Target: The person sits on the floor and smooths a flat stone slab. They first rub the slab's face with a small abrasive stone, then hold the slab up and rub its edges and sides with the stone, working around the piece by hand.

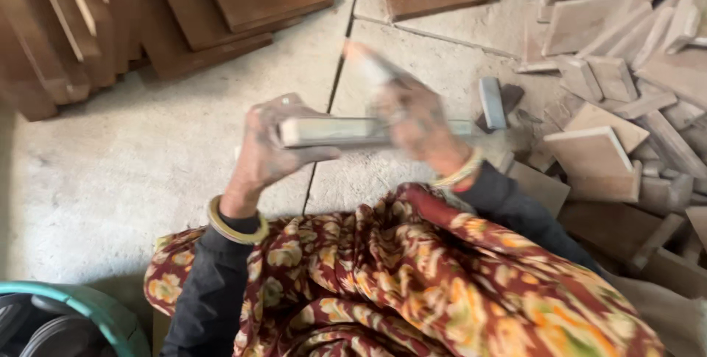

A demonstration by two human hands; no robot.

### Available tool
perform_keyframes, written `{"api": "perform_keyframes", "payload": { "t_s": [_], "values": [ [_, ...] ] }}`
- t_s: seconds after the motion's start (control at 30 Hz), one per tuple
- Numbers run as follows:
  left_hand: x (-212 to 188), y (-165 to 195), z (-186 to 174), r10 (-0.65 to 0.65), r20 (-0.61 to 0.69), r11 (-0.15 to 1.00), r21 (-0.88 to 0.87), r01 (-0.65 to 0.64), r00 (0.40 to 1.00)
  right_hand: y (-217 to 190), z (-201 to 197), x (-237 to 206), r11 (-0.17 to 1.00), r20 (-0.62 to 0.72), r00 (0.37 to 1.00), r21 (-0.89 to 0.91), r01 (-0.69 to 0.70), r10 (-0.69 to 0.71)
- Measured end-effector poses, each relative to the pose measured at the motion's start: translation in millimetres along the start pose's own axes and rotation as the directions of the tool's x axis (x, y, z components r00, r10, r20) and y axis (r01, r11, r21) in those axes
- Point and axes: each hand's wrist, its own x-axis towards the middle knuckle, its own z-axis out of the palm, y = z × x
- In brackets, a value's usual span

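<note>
My left hand [266, 147] grips the left end of a flat grey wooden board [331, 131], held edge-on and level above my lap. My right hand [417, 125] rests over the board's right part, blurred with motion, and holds a small pale tool [368, 62] whose kind I cannot tell. Both hands are smeared with grey dust. Each wrist wears a yellow bangle over a dark sleeve. A patterned red and yellow cloth [412, 283] covers my lap below the board.
Brown wooden panels [221, 4] lean and lie at the upper left. A heap of small wood offcuts [618, 92] spreads on the right. A grey block [491, 102] lies just past the board. A teal tub rim [81, 305] sits bottom left on the concrete floor [110, 173].
</note>
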Motion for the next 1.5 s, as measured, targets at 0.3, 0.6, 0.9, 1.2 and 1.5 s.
{"api": "perform_keyframes", "payload": {
  "t_s": [0.3,0.6,0.9,1.2,1.5],
  "values": [
    [8.6,-16.4,0.3,0.194,-0.015,0.980,0.056,-0.193,0.981,-43.2,-36.5,19.5,0.974,0.153,0.977,0.150,-0.171,0.148],
    [-1.9,-18.8,2.6,0.127,0.071,0.992,-0.036,-0.125,0.989,-11.9,-27.9,-2.5,0.969,0.041,0.973,0.096,-0.229,0.226],
    [9.1,-6.6,19.9,0.067,0.022,0.985,0.157,-0.070,0.997,-54.8,-28.5,19.7,0.958,0.013,0.993,0.259,-0.121,0.121],
    [-8.8,-3.2,28.1,0.074,-0.069,0.992,0.103,-0.067,0.995,-45.7,-28.1,21.6,0.992,-0.021,0.992,-0.011,0.127,-0.127],
    [-18.0,-2.7,13.5,-0.026,-0.131,0.999,0.018,0.029,0.991,-56.8,-13.4,30.3,0.953,-0.083,0.949,-0.016,0.304,-0.304]
  ]
}}
